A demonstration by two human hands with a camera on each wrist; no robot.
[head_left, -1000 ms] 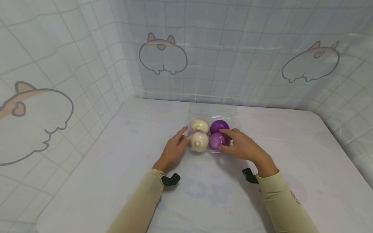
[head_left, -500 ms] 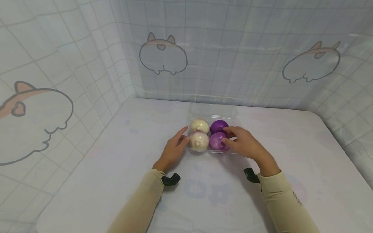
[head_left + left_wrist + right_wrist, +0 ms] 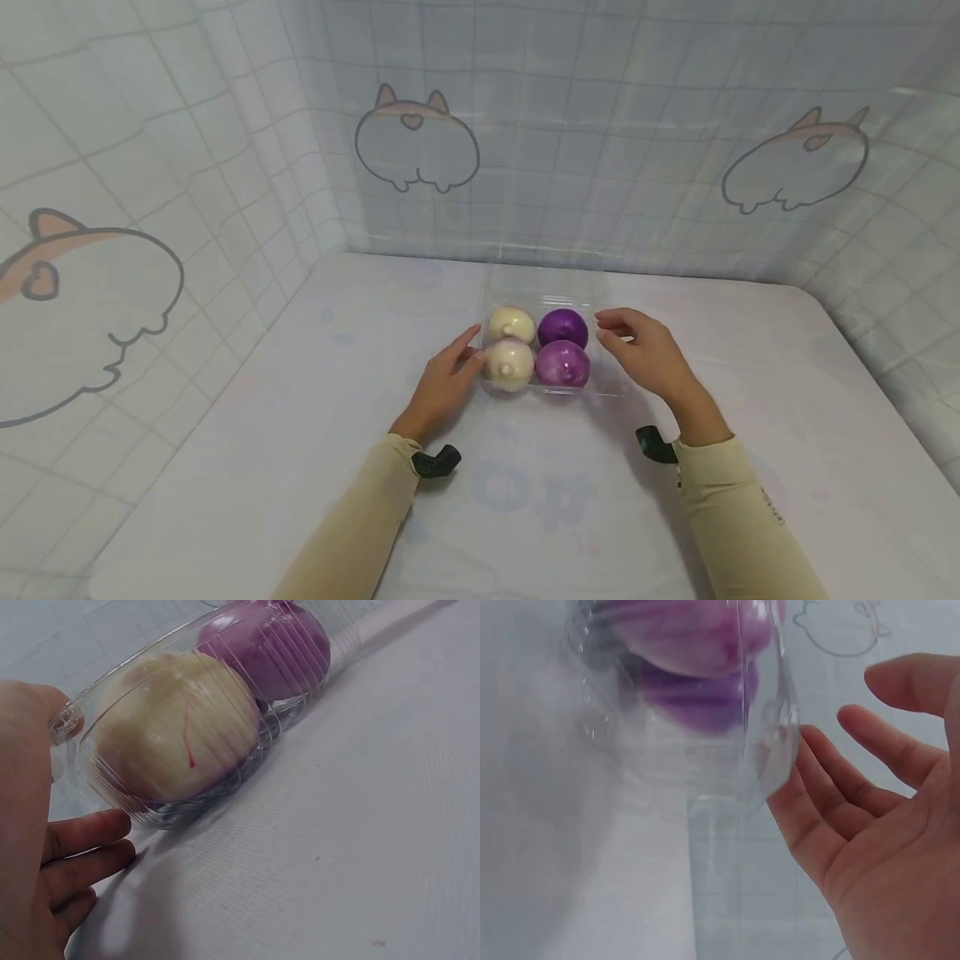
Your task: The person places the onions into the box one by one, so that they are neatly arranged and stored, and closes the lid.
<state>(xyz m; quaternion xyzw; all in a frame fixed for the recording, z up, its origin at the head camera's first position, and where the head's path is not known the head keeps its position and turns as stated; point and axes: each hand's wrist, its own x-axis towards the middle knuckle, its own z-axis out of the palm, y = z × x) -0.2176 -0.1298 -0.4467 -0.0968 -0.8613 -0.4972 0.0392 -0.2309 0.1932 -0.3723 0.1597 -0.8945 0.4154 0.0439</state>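
Box: clear plastic box (image 3: 542, 293) sits near the middle of the desk (image 3: 300, 433), lid open toward the far wall, with four balls inside in two rows.
Change, right hand: right hand (image 3: 647, 354) was on the near purple ball (image 3: 563, 364) a second ago, fingers over it; now it has lifted off and moved to the right of the box, fingers loosely spread, holding nothing. The right wrist view shows its palm open just beside the clear wall.
Change, left hand: left hand (image 3: 444, 382) has not moved; it rests against the left side of the box by the near cream ball (image 3: 510, 365), fingers relaxed and fairly straight, steadying rather than gripping.
Meaning: the purple ball looks settled in its pocket and released, so that placement appears finished; all four pockets are filled.
Other balls: far cream ball (image 3: 512, 324) and far purple ball (image 3: 563, 327) lie behind the near pair, each touching its neighbour.
Around: a tiled curtain with cartoon outlines (image 3: 417, 142) hangs behind and to both sides.
In the way: nothing lies between the hands and the box; only the raised lid stands behind the balls.
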